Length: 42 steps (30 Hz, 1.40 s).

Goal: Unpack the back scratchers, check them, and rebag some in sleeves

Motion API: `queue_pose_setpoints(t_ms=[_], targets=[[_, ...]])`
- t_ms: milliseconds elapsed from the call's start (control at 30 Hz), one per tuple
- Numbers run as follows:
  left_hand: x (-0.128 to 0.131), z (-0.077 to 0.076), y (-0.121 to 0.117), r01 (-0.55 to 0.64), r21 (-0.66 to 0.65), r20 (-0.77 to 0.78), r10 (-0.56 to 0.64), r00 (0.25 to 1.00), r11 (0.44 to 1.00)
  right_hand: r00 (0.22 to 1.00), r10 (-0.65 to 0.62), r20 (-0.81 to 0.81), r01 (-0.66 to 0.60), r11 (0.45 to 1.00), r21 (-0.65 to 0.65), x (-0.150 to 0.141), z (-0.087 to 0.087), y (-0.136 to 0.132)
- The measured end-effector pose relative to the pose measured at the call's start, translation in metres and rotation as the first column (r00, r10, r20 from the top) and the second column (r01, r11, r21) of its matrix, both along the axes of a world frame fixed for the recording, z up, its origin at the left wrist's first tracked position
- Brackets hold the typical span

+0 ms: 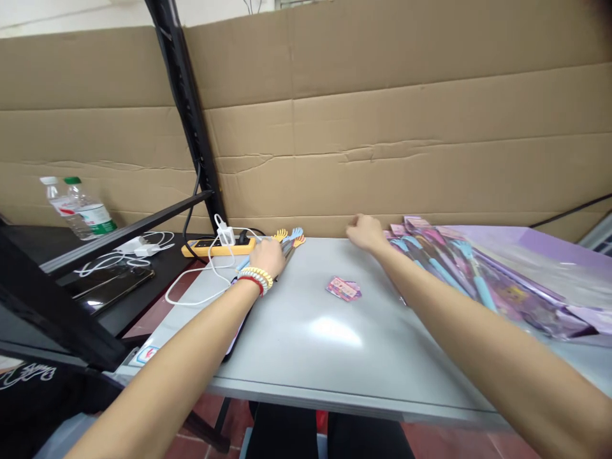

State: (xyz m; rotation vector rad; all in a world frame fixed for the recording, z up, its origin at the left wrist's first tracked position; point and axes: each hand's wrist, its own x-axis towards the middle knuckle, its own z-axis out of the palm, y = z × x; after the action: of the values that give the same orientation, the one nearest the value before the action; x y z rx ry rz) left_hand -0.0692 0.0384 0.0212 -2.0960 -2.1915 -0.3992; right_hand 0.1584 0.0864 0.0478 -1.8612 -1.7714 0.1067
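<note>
My left hand (268, 258), wearing beaded and red bands at the wrist, is closed over the handles of several small back scratchers (297, 234) at the back left of the table. Their claw-shaped heads, yellow, blue and orange, stick out beyond my knuckles. My right hand (366, 233) is curled near the table's back edge, and what its fingers hold, if anything, is hidden. Just right of that hand lies a pile of packaged back scratchers (452, 264) in clear and pink wrapping. Small pink printed cards (344, 289) lie between my two forearms.
An orange power strip (243, 247) with a white charger (225, 236) and cable sits at the left back. Under my left forearm is a phone (235, 344). Purple packaging (540, 239) covers the right side. A black rack post (186, 108) stands left, with bottles (95, 213) beyond.
</note>
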Motion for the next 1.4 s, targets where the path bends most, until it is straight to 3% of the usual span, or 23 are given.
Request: queue_pose_setpoints(t_ms=[133,200,400,567,733,800,833,933,1000,1033,1100,1133,1200,1300,1333,1400], targets=[[0.003,-0.01,0.003,-0.013,0.003,-0.084,0.013,0.996,1.0,0.938,-0.146,0.315,0.197,0.971,-0.135,0.055,0.001,-0.018],[0.006,-0.012,0.005,-0.003,0.035,-0.107,0.007,0.994,0.999,0.899,-0.148,0.411,0.257,0.94,-0.224,0.073,-0.005,-0.024],[0.026,-0.003,-0.011,0.053,0.11,-0.113,-0.04,0.993,0.992,0.907,0.05,0.418,0.127,0.914,-0.385,0.095,-0.026,-0.024],[0.048,0.009,-0.046,0.15,0.117,-0.043,-0.146,0.988,0.982,0.917,0.016,0.398,0.124,0.939,-0.322,0.094,-0.023,-0.027],[0.06,0.011,-0.075,0.233,0.126,0.211,-0.256,0.943,0.964,0.954,-0.099,0.283,0.139,0.982,-0.126,0.09,0.004,-0.054],[0.068,0.009,-0.084,0.295,0.096,0.434,-0.307,0.847,0.95,0.985,-0.06,0.161,0.072,0.995,-0.067,0.084,0.016,-0.074],[0.073,0.007,-0.09,0.336,0.07,0.577,-0.313,0.755,0.939,0.997,-0.025,0.072,0.028,0.999,-0.042,0.079,0.02,-0.085],[0.098,-0.003,-0.114,0.491,-0.017,0.922,-0.175,0.344,0.871,0.975,0.095,-0.201,-0.093,0.995,0.023,0.057,0.02,-0.123],[0.116,-0.012,-0.135,0.592,-0.028,0.994,-0.042,0.104,0.806,0.918,0.176,-0.355,-0.15,0.984,0.101,0.041,0.008,-0.146],[0.123,-0.017,-0.147,0.631,-0.016,1.0,0.001,0.024,0.775,0.879,0.221,-0.423,-0.175,0.974,0.144,0.034,0.0,-0.157],[0.131,-0.027,-0.17,0.669,0.021,0.998,0.02,-0.053,0.743,0.78,0.301,-0.548,-0.23,0.953,0.196,0.025,-0.017,-0.177],[0.131,-0.031,-0.181,0.661,0.034,0.999,-0.004,-0.047,0.75,0.724,0.316,-0.613,-0.244,0.949,0.201,0.023,-0.024,-0.186],[0.124,-0.036,-0.203,0.604,0.056,0.992,-0.114,0.058,0.795,0.563,0.303,-0.769,-0.256,0.949,0.186,0.025,-0.034,-0.202],[0.104,-0.039,-0.232,0.534,0.084,0.861,-0.331,0.386,0.841,0.221,0.263,-0.939,-0.234,0.949,0.211,0.034,-0.039,-0.225],[0.097,-0.04,-0.24,0.536,0.079,0.779,-0.388,0.493,0.84,0.143,0.266,-0.953,-0.213,0.949,0.233,0.036,-0.039,-0.232],[0.084,-0.044,-0.253,0.541,0.036,0.613,-0.446,0.653,0.84,0.092,0.281,-0.955,-0.141,0.953,0.267,0.04,-0.042,-0.245]])
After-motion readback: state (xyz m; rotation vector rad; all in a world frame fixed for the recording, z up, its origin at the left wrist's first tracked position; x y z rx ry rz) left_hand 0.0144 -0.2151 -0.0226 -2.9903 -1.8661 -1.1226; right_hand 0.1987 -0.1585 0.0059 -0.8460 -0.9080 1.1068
